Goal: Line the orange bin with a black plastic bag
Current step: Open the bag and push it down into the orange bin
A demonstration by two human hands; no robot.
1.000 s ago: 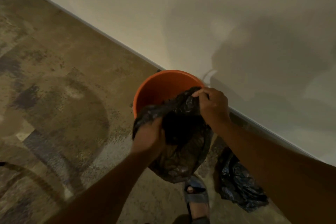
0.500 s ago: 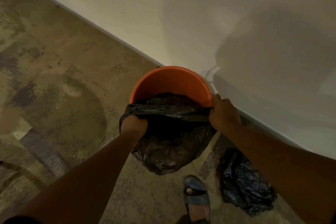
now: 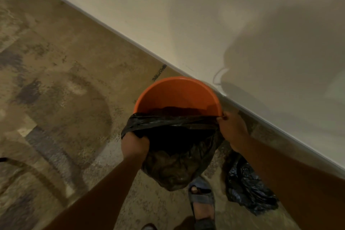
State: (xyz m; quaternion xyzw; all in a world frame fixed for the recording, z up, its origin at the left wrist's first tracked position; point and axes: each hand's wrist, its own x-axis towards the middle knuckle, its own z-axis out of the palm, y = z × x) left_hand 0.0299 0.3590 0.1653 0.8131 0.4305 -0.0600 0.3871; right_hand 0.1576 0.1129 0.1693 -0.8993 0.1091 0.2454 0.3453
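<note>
An orange bin (image 3: 177,91) stands on the floor against the wall. A black plastic bag (image 3: 175,155) hangs over its near side, its mouth stretched across the near rim, with some plastic visible inside the bin. My left hand (image 3: 134,145) grips the bag's edge at the near-left rim. At the right rim, my right hand (image 3: 233,129) pinches the bag's edge against the bin. The bin's near wall is hidden behind the bag.
A second crumpled black bag (image 3: 248,186) lies on the floor at the right, close to the wall. My sandalled foot (image 3: 201,198) is just below the bin. A white wall (image 3: 205,24) runs diagonally behind; mottled floor (image 3: 65,89) spreads to the left.
The bag's mouth went from bunched between both hands to stretched wide. My hands moved apart to opposite sides of the bin's rim.
</note>
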